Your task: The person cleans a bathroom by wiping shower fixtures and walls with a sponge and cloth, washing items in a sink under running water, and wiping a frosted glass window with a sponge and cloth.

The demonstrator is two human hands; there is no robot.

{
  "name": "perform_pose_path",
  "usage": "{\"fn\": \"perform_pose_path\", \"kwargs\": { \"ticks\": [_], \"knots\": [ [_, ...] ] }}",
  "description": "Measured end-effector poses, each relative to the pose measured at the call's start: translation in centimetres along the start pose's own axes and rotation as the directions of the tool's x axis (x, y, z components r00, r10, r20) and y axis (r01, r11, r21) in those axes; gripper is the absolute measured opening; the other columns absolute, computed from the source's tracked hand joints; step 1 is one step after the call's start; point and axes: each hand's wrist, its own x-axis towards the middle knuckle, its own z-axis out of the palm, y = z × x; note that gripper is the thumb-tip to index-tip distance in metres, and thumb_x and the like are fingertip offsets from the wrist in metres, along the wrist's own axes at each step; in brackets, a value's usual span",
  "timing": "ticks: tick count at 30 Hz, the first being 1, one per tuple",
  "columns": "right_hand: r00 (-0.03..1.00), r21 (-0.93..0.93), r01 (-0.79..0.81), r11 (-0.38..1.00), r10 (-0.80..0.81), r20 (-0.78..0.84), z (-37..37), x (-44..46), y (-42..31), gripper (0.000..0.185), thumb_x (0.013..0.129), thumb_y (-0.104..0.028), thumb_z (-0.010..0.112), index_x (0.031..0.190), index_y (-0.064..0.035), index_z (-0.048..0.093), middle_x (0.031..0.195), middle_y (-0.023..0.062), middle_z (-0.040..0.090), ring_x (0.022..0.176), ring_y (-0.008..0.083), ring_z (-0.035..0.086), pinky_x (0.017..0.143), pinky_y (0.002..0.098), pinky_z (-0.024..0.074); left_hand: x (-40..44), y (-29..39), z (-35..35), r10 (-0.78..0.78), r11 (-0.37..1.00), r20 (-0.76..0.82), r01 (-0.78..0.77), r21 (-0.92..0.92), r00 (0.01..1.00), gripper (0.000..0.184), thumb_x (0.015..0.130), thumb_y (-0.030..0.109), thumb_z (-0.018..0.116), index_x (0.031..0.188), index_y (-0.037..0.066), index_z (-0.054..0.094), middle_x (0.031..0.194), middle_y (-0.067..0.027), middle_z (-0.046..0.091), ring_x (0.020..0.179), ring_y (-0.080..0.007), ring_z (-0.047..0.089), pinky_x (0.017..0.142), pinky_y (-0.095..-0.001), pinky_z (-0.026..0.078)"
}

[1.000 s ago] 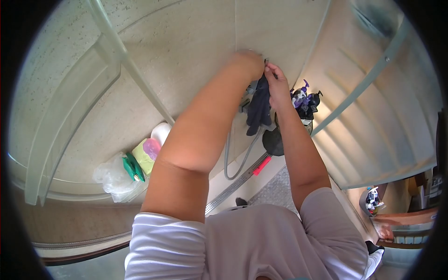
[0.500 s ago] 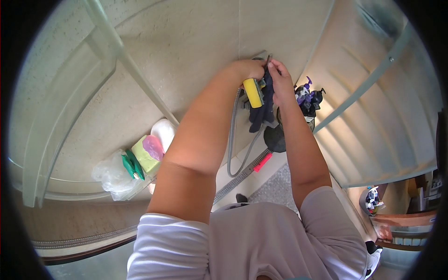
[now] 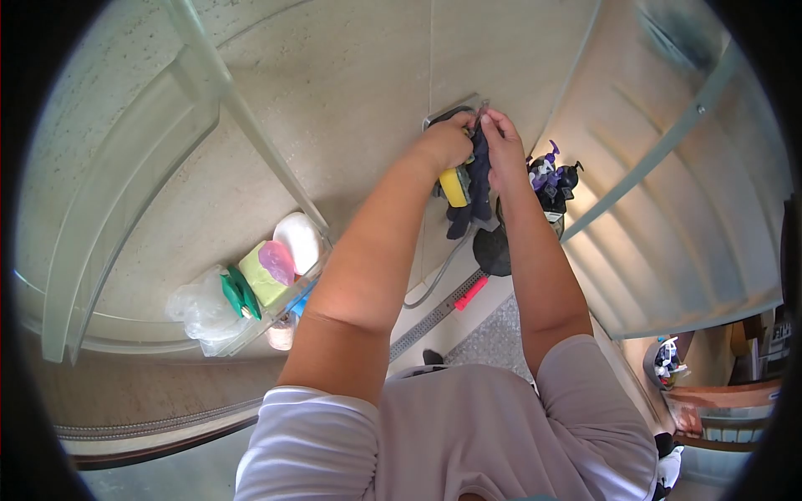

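Both hands are close together at the tiled wall. My left hand [image 3: 452, 140] is closed at the top of a dark cloth item, perhaps gloves [image 3: 479, 188]; what its fingers grip is too small to tell. Just below that hand hangs a yellow sponge [image 3: 454, 187] with a darker side, in front of the dark item. My right hand [image 3: 500, 144] pinches a small thin piece [image 3: 484, 107] at the top of the dark item, thumb and index finger together.
Pump bottles [image 3: 553, 179] stand right of my right forearm, above a round black object [image 3: 492, 250]. A grey hose [image 3: 436, 288] hangs below. A glass shelf at left holds a plastic bag [image 3: 203, 309], a green item [image 3: 239, 294] and a white item [image 3: 297, 242]. A pink object [image 3: 472, 294] lies by the drain.
The yellow sponge came into view below my left hand, then became partly covered. My left hand and forearm shifted slightly right and down. My right hand stays nearly in place.
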Motion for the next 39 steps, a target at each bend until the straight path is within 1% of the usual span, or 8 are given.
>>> {"fn": "perform_pose_path", "kwargs": {
  "ticks": [6,21,25,26,28,32,35,39],
  "knots": [
    [1.0,-0.055,0.0,0.999,0.0,0.0,-0.2,0.2,0.1,0.025,0.085,-0.016,0.058,0.107,-0.0032,0.055,0.101,0.0039,0.056,0.095,0.0118,0.049,0.085,0.0238,0.0376,0.8,-0.8,1.0,0.074,0.997,-0.047,-0.073,0.02,0.996,0.043,0.073,0.007,0.045,0.115,0.012,0.046,0.103,-0.0192,0.059,0.101,-0.034,0.054,0.084,-0.0369,0.041],
    [0.999,-0.064,-0.009,0.998,0.006,-0.037,0.1,0.0,0.3,0.023,0.086,-0.016,0.056,0.105,-0.0024,0.055,0.096,0.0029,0.055,0.09,0.0109,0.049,0.081,0.0232,0.039,-1.2,-0.8,1.0,-0.006,0.994,-0.079,-0.002,-0.105,0.997,0.041,0.075,0.01,0.048,0.115,0.017,0.045,0.094,-0.0182,0.06,0.093,-0.0342,0.057,0.078,-0.0382,0.043],
    [0.998,-0.093,0.067,0.993,-0.067,-0.001,0.4,-0.7,-0.1,0.024,0.084,-0.015,0.058,0.105,-0.0036,0.055,0.094,0.0029,0.055,0.089,0.0106,0.049,0.079,0.0238,0.04,-2.7,-0.6,1.5,-0.032,0.995,-0.184,0.014,-0.099,0.982,0.042,0.075,0.014,0.05,0.117,0.016,0.044,0.097,-0.0181,0.06,0.092,-0.0344,0.057,0.078,-0.0397,0.044],
    [0.996,-0.208,0.087,0.974,-0.089,-0.002,0.2,-0.9,-0.1,0.025,0.082,-0.016,0.06,0.104,-0.0039,0.056,0.095,0.0043,0.055,0.089,0.0121,0.05,0.078,0.0248,0.0406,-3.0,-0.7,2.0,-0.032,0.993,-0.237,0.003,-0.121,0.971,0.042,0.076,0.015,0.05,0.117,0.016,0.044,0.093,-0.0186,0.061,0.089,-0.0349,0.058,0.075,-0.0399,0.045],
    [0.991,-0.429,0.12,0.895,-0.131,0.004,-0.4,-1.1,0.0,0.027,0.078,-0.018,0.063,0.101,-0.0044,0.057,0.096,0.0071,0.056,0.089,0.0151,0.051,0.077,0.0268,0.0418,-3.6,-0.6,2.5,-0.028,0.994,-0.299,-0.005,-0.109,0.954,0.042,0.076,0.017,0.052,0.117,0.016,0.043,0.088,-0.0189,0.061,0.083,-0.0356,0.059,0.071,-0.0407,0.046],
    [0.986,-0.808,0.164,0.566,-0.111,0.122,-2.2,1.2,0.1,0.034,0.068,-0.024,0.067,0.093,-0.003,0.059,0.087,0.0142,0.06,0.08,0.0238,0.057,0.071,0.0313,0.0449,-3.5,-1.1,3.6,0.032,0.999,-0.368,-0.031,0.009,0.929,0.043,0.079,0.023,0.053,0.119,0.017,0.041,0.083,-0.0172,0.062,0.077,-0.0361,0.06,0.068,-0.043,0.047],
    [0.98,-0.937,0.162,0.311,0.059,0.189,0.7,0.4,-5.4,0.035,0.064,-0.026,0.066,0.088,-0.0014,0.06,0.072,0.0154,0.061,0.068,0.0271,0.06,0.064,0.0337,0.0464,-3.1,-1.5,4.2,0.051,0.998,-0.404,-0.029,0.059,0.913,0.042,0.08,0.025,0.053,0.119,0.017,0.04,0.08,-0.0161,0.062,0.075,-0.0355,0.06,0.066,-0.0443,0.047],
    [0.95,-0.957,0.197,0.215,0.199,0.24,0.9,2.0,-6.8,0.032,0.063,-0.026,0.067,0.084,-0.0027,0.06,0.072,0.0144,0.061,0.068,0.0262,0.06,0.064,0.0334,0.0465,-2.9,-1.7,4.5,0.069,0.997,-0.43,-0.047,0.062,0.9,0.038,0.082,0.025,0.052,0.118,0.017,0.04,0.079,-0.0151,0.062,0.074,-0.035,0.06,0.064,-0.045,0.047]
  ]
}}
